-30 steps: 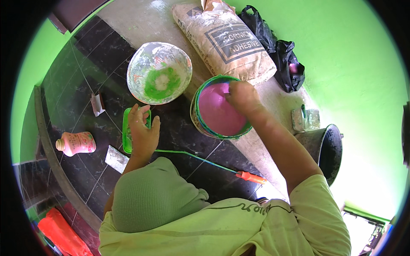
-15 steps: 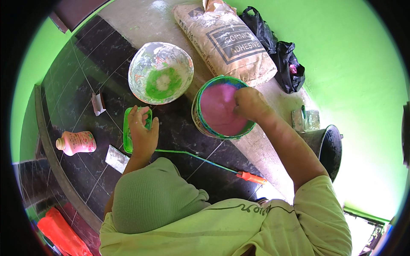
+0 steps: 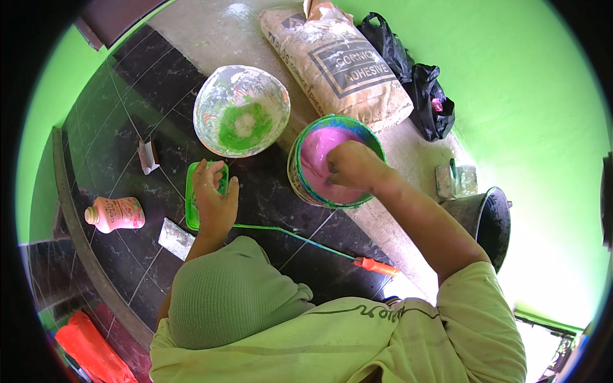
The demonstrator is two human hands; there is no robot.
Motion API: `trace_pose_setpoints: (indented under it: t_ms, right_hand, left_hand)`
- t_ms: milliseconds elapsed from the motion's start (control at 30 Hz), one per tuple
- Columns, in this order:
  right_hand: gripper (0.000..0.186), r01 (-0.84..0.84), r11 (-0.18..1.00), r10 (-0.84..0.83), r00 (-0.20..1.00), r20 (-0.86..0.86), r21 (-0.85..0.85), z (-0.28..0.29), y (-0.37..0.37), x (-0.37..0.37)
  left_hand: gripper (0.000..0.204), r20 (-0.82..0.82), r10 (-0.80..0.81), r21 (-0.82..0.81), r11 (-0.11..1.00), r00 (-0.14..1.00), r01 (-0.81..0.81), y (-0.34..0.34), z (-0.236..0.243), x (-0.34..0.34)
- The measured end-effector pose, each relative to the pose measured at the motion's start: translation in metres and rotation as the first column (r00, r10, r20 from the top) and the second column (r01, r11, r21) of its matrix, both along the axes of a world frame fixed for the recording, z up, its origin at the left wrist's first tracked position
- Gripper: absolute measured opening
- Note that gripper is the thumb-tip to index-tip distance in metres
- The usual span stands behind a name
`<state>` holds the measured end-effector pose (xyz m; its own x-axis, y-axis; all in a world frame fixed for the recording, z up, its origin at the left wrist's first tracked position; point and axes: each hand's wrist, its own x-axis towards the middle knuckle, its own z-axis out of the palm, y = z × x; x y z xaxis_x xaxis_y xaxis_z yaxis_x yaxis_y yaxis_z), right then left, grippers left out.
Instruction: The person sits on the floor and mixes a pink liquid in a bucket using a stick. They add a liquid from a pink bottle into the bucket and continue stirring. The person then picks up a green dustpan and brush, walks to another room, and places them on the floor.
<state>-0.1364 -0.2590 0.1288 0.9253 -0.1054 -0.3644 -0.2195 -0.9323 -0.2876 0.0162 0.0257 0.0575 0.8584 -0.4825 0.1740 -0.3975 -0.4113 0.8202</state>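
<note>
My right hand [image 3: 356, 165] is down inside the rim of a round bucket [image 3: 295, 167] of wet pink paint [image 3: 314, 148]. Its fingers are curled closed at the paint's surface, and what they grip is hidden. Over a shallow green tray [image 3: 191, 207] hovers or rests my left hand [image 3: 214, 195], fingers spread and nothing visible in it; contact with the tray I cannot tell. A thin green rod with an orange handle [image 3: 378, 265] runs from near the tray across the dark floor. Beyond the tray stands a wide pale bowl [image 3: 207, 124] with green residue inside.
A large paper sack [image 3: 357, 70] lies behind the bucket, with black plastic bags [image 3: 434, 102] by the wall. At right are a clear container [image 3: 456, 179] and a dark bucket [image 3: 495, 223]. A pink bottle [image 3: 118, 213], a whitish flat piece [image 3: 174, 237] and a small carton [image 3: 148, 157] lie left.
My right hand has moved left and slightly toward me within the bucket, and the pink paint's surface is swirled differently. My left hand has hardly moved.
</note>
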Motion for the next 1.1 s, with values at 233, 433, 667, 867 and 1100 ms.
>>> trace_pose_setpoints:
  t_ms: [233,433,667,867,1100]
  right_hand:
    - [0.027,0.295,0.925,-0.284,0.956,0.080,-0.239,-0.003,-0.035,-0.008]
    - [0.024,0.375,0.922,-0.334,0.896,0.293,-0.097,-0.029,-0.005,0.025]
    - [0.021,0.035,0.998,-0.027,0.989,0.147,-0.056,-0.013,0.000,0.001]
    - [0.024,0.274,0.930,-0.262,0.962,0.082,-0.244,-0.008,-0.035,-0.008]
    - [0.025,0.375,0.923,-0.333,0.892,0.307,-0.089,-0.032,-0.003,0.023]
  left_hand:
    - [0.045,0.006,0.000,0.007,1.000,1.000,0.000,0.001,0.000,-0.001]
    - [0.045,-0.008,-0.012,0.011,1.000,1.000,0.012,-0.001,0.000,-0.002]
    - [0.045,-0.003,0.001,-0.010,1.000,1.000,-0.001,0.001,-0.002,0.001]
    - [0.044,-0.011,0.023,0.003,1.000,1.000,-0.023,0.004,-0.003,0.002]
    - [0.044,0.012,0.008,-0.002,1.000,1.000,-0.008,0.002,-0.002,0.000]
